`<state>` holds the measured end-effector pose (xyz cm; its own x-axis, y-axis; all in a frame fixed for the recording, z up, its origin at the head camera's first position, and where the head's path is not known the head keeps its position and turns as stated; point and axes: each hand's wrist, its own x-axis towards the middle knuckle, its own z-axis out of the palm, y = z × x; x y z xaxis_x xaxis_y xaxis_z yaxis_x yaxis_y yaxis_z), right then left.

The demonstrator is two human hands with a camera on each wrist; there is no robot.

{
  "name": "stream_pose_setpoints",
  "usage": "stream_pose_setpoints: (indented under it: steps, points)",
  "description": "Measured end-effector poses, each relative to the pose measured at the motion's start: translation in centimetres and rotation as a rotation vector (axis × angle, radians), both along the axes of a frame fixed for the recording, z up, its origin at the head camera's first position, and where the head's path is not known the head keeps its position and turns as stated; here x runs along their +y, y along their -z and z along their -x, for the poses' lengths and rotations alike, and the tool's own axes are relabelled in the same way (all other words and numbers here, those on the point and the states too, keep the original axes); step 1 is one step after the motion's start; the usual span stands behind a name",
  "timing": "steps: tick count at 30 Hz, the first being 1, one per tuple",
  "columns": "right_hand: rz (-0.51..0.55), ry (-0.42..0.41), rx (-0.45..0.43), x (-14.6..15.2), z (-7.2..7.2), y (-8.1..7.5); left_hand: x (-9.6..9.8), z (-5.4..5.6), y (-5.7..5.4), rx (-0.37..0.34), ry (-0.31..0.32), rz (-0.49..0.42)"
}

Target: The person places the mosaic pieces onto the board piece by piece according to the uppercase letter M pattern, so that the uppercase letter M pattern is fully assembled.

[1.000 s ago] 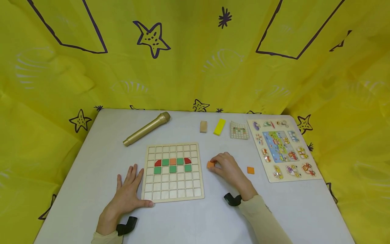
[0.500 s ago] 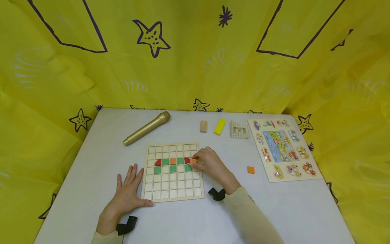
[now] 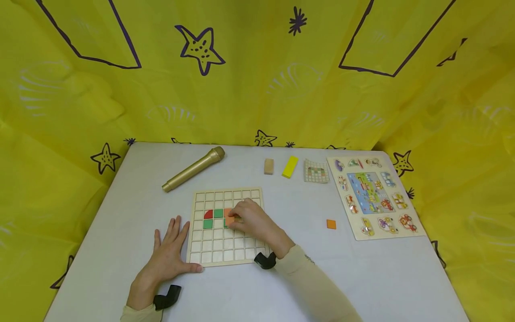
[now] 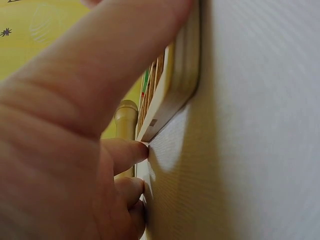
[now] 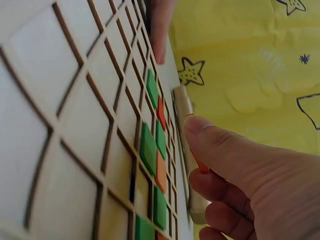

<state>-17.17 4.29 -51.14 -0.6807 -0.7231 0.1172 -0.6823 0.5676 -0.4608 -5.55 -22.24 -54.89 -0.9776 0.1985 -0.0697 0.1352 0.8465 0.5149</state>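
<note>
My right hand pinches an orange square tile between thumb and forefinger, above the middle of a wooden grid board. On the board, a red rounded tile sits beside a green tile, with another green tile below. More green tiles and an orange tile in the grid show in the right wrist view; the hand covers the right end of the row from the head camera. Fingers spread, my left hand rests at the board's left edge, thumb by its near corner.
A gold microphone lies behind the board. Farther right are a wooden block, a yellow block, pattern cards and a vehicle puzzle. One loose orange tile lies right of the board. Yellow curtains surround the table.
The right hand has carried the orange tile leftward from the table beside the board, across its right edge, to above its middle. My left hand has stayed in place.
</note>
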Motion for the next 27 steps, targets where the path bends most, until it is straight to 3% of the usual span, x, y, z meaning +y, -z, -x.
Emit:
stream_pose_setpoints:
  steps: [12,27]
  points:
    - [-0.046,-0.132,0.125,-3.8,-1.8,0.6,-0.1,-0.1,-0.1,0.007,0.011,-0.007]
    - [-0.089,-0.11,0.192,-5.4,-2.4,1.7,-0.1,0.0,-0.1,0.013,0.018,-0.011]
